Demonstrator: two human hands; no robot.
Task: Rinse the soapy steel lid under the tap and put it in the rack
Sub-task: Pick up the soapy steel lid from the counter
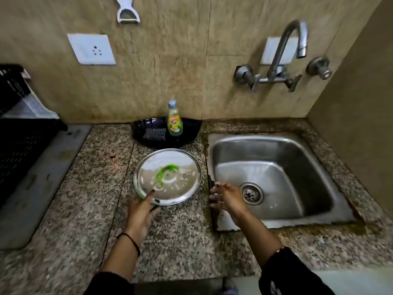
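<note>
A round steel lid (pixel 180 165) lies flat on the granite counter just left of the sink, with a green swirl of soap and white suds on it. My left hand (pixel 142 211) reaches to its near rim, one fingertip touching the edge and nothing gripped. My right hand (pixel 226 198) hovers with fingers spread over the sink's left rim, empty. The steel sink (pixel 297 158) has its drain (pixel 252 193) beside my right hand. The tap (pixel 291 41) curves out from the wall above; no water runs. A black rack (pixel 19 141) stands at the far left.
A dish-soap bottle (pixel 175 119) stands in a black pan (pixel 191 126) with a scrubber (pixel 154 134) behind the lid. Two tap handles (pixel 254 78) and a separate valve (pixel 320 68) are on the wall. A grey tray (pixel 38 188) lies under the rack.
</note>
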